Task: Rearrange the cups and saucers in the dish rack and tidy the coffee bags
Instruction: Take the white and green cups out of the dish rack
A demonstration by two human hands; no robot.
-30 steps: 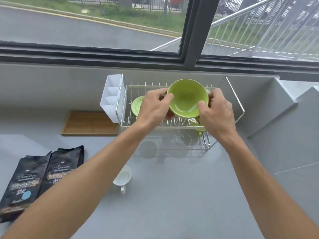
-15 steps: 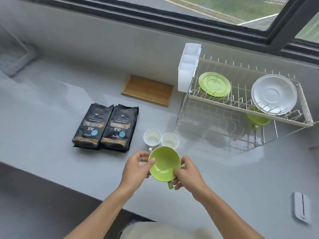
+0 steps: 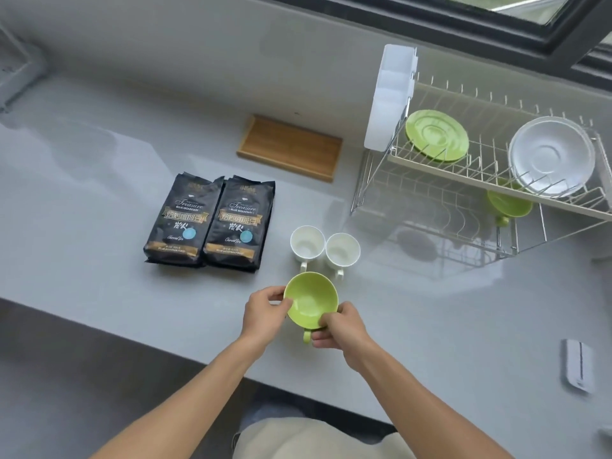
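Observation:
Both hands hold a green cup (image 3: 310, 299) low over the grey counter (image 3: 99, 226), near its front edge. My left hand (image 3: 265, 309) grips its left rim and my right hand (image 3: 337, 326) its right side by the handle. Just behind it stand two white cups (image 3: 307, 243) (image 3: 342, 250), side by side. Two black coffee bags (image 3: 183, 220) (image 3: 240, 223) lie flat together to the left. In the wire dish rack (image 3: 463, 167), a green saucer (image 3: 436, 134) and a white saucer (image 3: 551, 155) lean on the upper tier; a second green cup (image 3: 508, 203) sits below.
A white cutlery holder (image 3: 390, 97) hangs on the rack's left end. A wooden tray (image 3: 289, 147) lies by the wall behind the bags. A small white device (image 3: 579, 366) rests at the right. The counter's front edge runs just below my hands.
A second ago I held the green cup at the rack. It has come down to the counter's front, and over the last half second it has barely moved.

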